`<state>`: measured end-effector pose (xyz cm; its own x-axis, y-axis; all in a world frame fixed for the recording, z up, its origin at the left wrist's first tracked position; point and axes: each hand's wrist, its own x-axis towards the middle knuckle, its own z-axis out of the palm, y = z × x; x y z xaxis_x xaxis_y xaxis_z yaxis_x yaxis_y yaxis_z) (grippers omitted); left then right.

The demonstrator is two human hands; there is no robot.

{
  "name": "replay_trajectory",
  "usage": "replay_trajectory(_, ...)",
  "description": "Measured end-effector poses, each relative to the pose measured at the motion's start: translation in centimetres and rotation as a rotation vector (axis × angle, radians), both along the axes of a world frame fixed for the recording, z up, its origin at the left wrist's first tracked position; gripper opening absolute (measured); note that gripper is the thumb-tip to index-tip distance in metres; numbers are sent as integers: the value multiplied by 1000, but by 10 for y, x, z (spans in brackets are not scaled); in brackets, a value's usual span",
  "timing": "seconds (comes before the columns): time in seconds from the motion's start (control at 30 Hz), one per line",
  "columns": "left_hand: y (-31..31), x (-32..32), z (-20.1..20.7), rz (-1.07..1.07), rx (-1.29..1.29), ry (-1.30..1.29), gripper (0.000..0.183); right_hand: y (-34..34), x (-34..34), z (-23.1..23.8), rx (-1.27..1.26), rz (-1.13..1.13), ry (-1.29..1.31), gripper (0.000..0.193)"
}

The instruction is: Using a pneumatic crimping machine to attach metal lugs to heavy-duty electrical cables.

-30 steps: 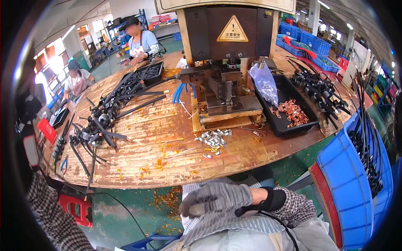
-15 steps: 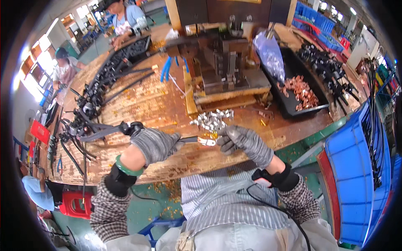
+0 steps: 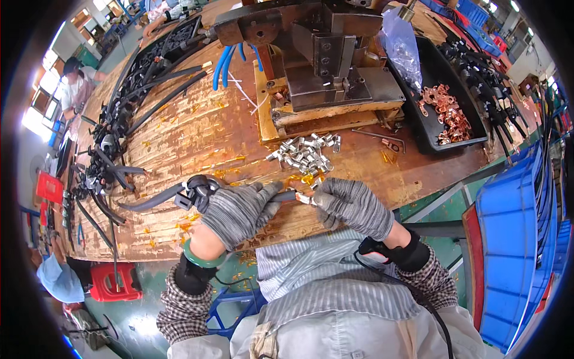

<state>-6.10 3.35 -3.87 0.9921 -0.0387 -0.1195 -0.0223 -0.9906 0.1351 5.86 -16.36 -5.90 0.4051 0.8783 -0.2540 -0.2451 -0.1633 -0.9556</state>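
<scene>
My left hand (image 3: 240, 210), in a grey knit glove, is closed around a thick black cable (image 3: 287, 195). Bare copper strands show at the cable's right end, where a small silver cable lug (image 3: 306, 199) sits against them. The gloved fingers of my right hand (image 3: 354, 205) pinch that lug, hiding its far end. Left of my left hand, a black plastic fitting (image 3: 202, 190) and more of the cable rest on the table. Just beyond both hands lies a loose pile of silver lugs (image 3: 305, 154).
A dark metal press fixture (image 3: 335, 78) stands on a wooden base behind the pile. To its right is a black tray (image 3: 421, 134) with copper lugs (image 3: 447, 113). Black cable assemblies (image 3: 107, 146) line the left. Blue bins (image 3: 508, 239) stand right; other people work at far left.
The view has shifted, so the press looks nearer and larger. My right fingers have closed over the lug's flat end, which was exposed before. The cable stays in my left hand.
</scene>
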Motion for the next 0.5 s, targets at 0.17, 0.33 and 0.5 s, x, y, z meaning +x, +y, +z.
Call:
replay_trajectory(0.17, -19, 8, -10, 26, -224, -214, 37, 1, -10, -9, 27, -121, -160, 22)
replay_trajectory(0.33, -17, 10, -16, 25, -295, -227, 31, 1, -21, -11, 80, -251, -168, 21)
replay_trajectory(0.5, -13, 8, -23, -66, -377, -258, 25, 8, -9, -11, 39, -226, -330, 20)
